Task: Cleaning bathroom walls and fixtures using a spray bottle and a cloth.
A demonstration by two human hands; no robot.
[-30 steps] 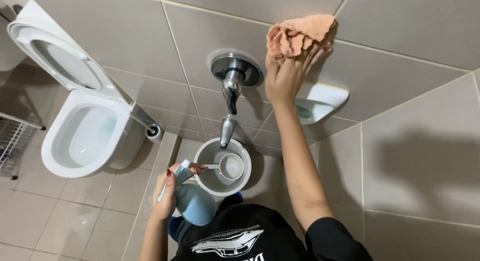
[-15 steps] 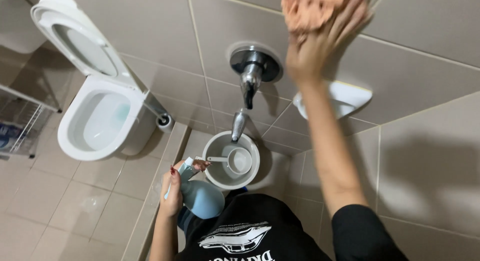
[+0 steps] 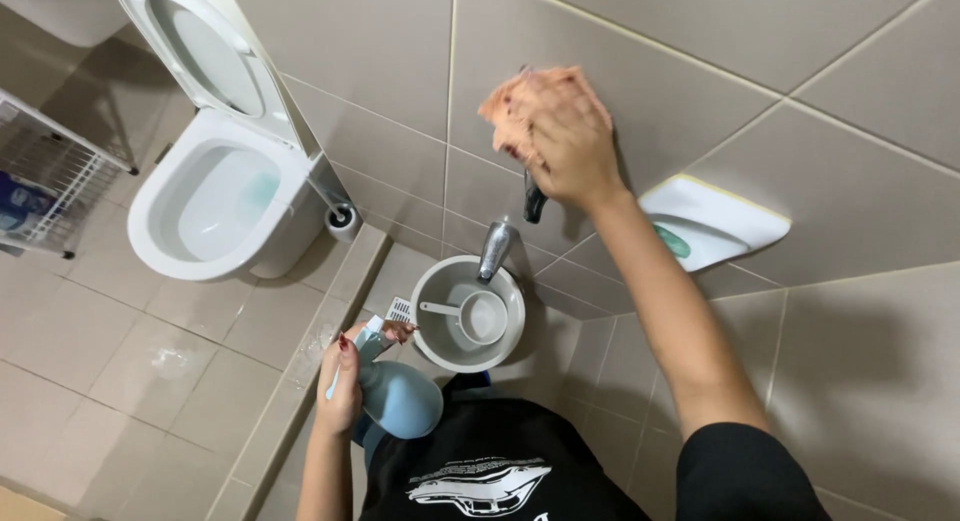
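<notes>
My right hand presses an orange cloth against the grey tiled wall, covering most of the chrome tap fitting; only the tap's dark handle and spout show below it. My left hand hangs low by my side and grips a light blue spray bottle by its trigger neck. Under the spout stands a grey bucket with a white scoop inside.
A white toilet with its lid raised stands at the left, a hose fitting beside it. A wire rack is at the far left. A white soap dish is fixed to the wall on the right. A low tiled kerb runs along the floor.
My right hand with the cloth has come down the wall from above the tap onto the tap fitting. The view has tilted and shifted. My left hand keeps the spray bottle in place.
</notes>
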